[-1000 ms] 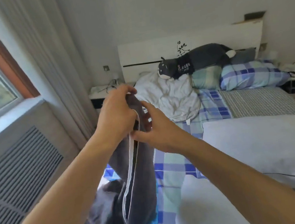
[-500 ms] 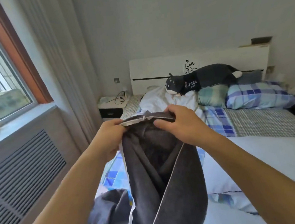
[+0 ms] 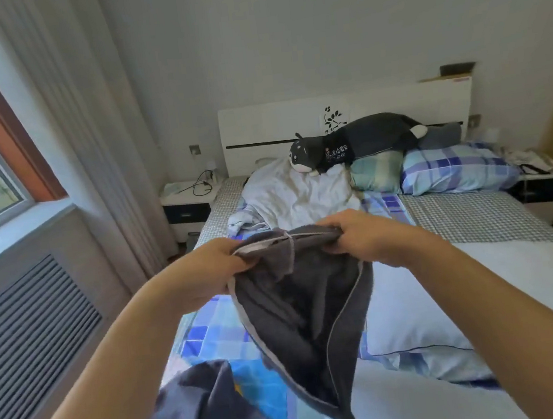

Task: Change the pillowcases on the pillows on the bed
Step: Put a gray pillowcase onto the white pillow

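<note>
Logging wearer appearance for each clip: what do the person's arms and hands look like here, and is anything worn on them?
Both forearms are bare as far as the head view shows: no sleeve reaches into the picture. The left hand and the right hand wear no gloves, and no watch, bracelet or ring shows on the sides visible. The fingertips are hidden in fabric, so the nails cannot be judged.

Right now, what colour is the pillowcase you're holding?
Dark grey pillowcase with a light piped edge, gripped by both hands; head view shows it.
</note>
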`<state>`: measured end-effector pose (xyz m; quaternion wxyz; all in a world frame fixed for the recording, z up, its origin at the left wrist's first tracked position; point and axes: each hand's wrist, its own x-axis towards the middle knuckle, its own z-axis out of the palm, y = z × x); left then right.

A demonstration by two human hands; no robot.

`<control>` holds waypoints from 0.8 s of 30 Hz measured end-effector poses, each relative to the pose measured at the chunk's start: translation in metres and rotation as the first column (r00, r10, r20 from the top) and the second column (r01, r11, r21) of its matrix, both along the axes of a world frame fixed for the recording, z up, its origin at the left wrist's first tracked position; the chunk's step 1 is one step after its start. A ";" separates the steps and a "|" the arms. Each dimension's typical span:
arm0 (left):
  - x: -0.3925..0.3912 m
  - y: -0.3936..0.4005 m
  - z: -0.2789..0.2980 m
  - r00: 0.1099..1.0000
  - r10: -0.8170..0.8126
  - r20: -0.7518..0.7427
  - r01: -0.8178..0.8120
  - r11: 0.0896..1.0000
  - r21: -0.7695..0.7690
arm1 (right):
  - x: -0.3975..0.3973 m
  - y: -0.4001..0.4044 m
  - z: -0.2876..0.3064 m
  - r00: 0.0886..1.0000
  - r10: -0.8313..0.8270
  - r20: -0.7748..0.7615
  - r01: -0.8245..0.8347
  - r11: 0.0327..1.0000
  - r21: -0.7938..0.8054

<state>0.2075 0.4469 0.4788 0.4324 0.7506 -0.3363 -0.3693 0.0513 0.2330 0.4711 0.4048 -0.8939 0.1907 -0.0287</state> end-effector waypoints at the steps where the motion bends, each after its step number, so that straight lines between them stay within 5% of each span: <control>1: 0.009 0.004 -0.005 0.993 -0.071 -0.099 0.068 0.997 -0.041 | -0.003 -0.003 -0.004 0.996 0.077 -0.054 -0.073 0.995 0.075; 3: 0.021 0.012 -0.012 0.929 -0.235 -0.286 0.196 0.968 -0.158 | -0.005 -0.009 -0.011 0.984 0.179 -0.017 -0.164 0.928 0.334; 7: 0.034 0.021 -0.023 0.669 -0.581 -0.463 0.384 0.804 -0.454 | -0.009 -0.008 -0.014 0.951 0.032 0.307 -0.268 0.577 0.771; 9: 0.026 0.017 -0.025 0.778 -0.513 -0.363 0.425 0.855 -0.297 | -0.009 -0.002 -0.015 0.906 -0.082 0.415 -0.335 0.462 0.821; 11: 0.019 0.009 -0.028 0.853 -0.517 -0.077 0.518 0.856 -0.008 | -0.008 0.004 -0.015 0.898 -0.164 0.409 -0.286 0.488 0.825; 13: 0.017 0.002 -0.032 0.850 -0.505 0.147 0.472 0.856 0.212 | -0.007 0.009 -0.013 0.920 -0.174 0.350 -0.182 0.603 0.777; 15: 0.017 -0.005 -0.034 0.923 -0.287 0.255 0.269 0.958 0.104 | -0.010 0.010 -0.008 0.951 -0.095 0.295 -0.143 0.710 0.689; 17: 0.018 -0.009 -0.034 1.000 -0.028 -0.008 0.025 0.978 -0.206 | -0.018 0.019 -0.007 0.968 0.144 0.203 -0.218 0.884 0.413; 18: 0.015 -0.011 -0.033 0.981 -0.029 -0.190 -0.029 0.954 -0.299 | -0.021 0.024 -0.012 0.954 0.280 0.105 -0.294 0.942 0.163; 20: 0.008 -0.015 -0.031 0.925 -0.134 -0.356 0.000 0.936 -0.351 | -0.019 0.035 -0.029 0.923 0.381 -0.045 -0.376 0.875 -0.305; 21: 0.004 -0.014 -0.030 0.913 -0.195 -0.360 0.064 0.937 -0.344 | -0.016 0.039 -0.034 0.927 0.369 -0.064 -0.362 0.841 -0.402; 24: 0.013 -0.009 -0.030 0.930 -0.326 -0.170 0.286 0.933 -0.220 | -0.014 0.020 -0.037 0.974 0.224 -0.022 -0.217 0.911 -0.351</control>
